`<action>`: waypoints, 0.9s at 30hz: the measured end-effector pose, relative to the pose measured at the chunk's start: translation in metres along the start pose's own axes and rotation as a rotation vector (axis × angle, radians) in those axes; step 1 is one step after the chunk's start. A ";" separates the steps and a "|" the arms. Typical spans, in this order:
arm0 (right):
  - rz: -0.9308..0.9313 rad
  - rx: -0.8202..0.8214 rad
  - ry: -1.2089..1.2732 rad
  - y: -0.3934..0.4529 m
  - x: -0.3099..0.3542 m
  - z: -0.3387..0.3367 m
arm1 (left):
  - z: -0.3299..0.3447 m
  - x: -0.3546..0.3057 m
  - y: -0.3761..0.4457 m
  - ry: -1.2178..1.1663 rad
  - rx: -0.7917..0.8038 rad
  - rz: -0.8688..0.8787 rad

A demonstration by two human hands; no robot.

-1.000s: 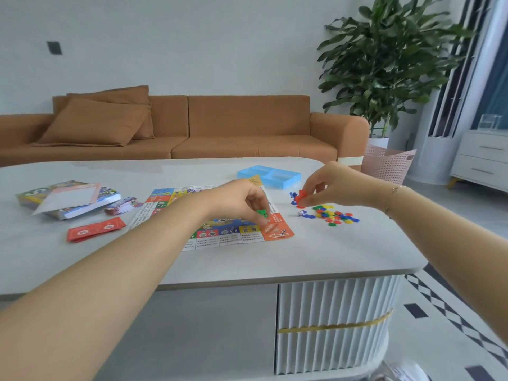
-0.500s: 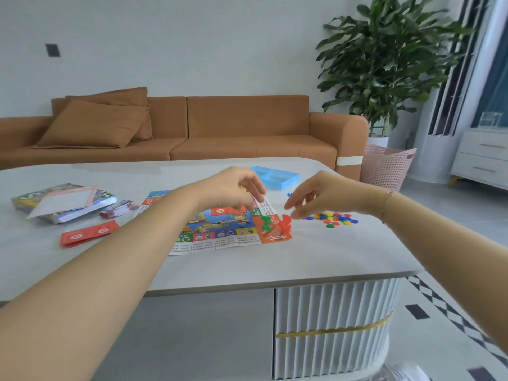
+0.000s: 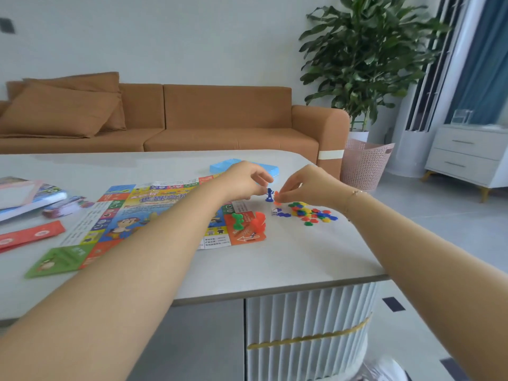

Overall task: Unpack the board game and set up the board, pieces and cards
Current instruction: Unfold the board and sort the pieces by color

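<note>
A: Hands?
B: Left hand (image 3: 244,180) fingers curled by the blue pawn (image 3: 269,194); can't tell if it's touching it. Right hand (image 3: 308,185) pinches a small orange piece (image 3: 276,196) at its fingertips.
A: Board?
B: Board (image 3: 132,215) flat on the bench (image 3: 288,259), green pawn (image 3: 238,220) and red pawn (image 3: 258,221) standing on its near-right corner. Die (image 3: 274,212) and chip pile (image 3: 310,213) just right of it.
</note>
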State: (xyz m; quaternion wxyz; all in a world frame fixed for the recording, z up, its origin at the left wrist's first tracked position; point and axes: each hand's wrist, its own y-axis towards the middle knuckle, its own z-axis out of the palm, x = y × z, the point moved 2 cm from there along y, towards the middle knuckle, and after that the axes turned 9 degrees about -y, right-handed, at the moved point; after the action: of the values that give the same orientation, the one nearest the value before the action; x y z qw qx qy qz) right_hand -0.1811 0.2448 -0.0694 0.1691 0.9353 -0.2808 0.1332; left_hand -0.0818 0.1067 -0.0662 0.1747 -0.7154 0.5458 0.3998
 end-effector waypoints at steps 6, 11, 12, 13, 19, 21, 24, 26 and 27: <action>-0.020 -0.037 -0.043 -0.007 0.000 0.003 | 0.011 0.006 0.005 0.161 -0.071 0.029; -0.068 -0.083 -0.073 -0.008 0.007 0.004 | 0.002 0.002 -0.005 0.109 -0.149 0.067; -0.085 -0.098 -0.066 -0.009 0.010 0.002 | -0.005 -0.001 -0.010 0.115 -0.172 0.081; -0.110 -0.111 -0.048 -0.009 0.014 -0.001 | -0.013 -0.004 -0.017 0.143 -0.194 0.097; -0.231 0.009 0.095 -0.021 0.041 -0.012 | -0.061 -0.032 -0.079 0.238 -0.157 0.118; -0.274 0.072 0.013 -0.028 0.050 -0.010 | -0.063 -0.036 -0.094 0.216 0.024 0.072; -0.305 0.155 -0.024 -0.030 0.056 -0.002 | -0.055 -0.032 -0.102 0.202 0.175 0.088; -0.303 0.196 0.021 -0.029 0.055 0.001 | -0.049 -0.025 -0.102 0.181 0.220 0.086; -0.296 0.209 0.051 -0.029 0.054 0.002 | -0.046 -0.021 -0.102 0.176 0.235 0.078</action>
State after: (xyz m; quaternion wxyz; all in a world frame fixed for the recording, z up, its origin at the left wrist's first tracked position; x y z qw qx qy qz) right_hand -0.1213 0.2407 -0.0596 0.0957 0.9752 -0.1205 0.1588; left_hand 0.0283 0.1236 -0.0406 0.1930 -0.7004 0.6296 0.2752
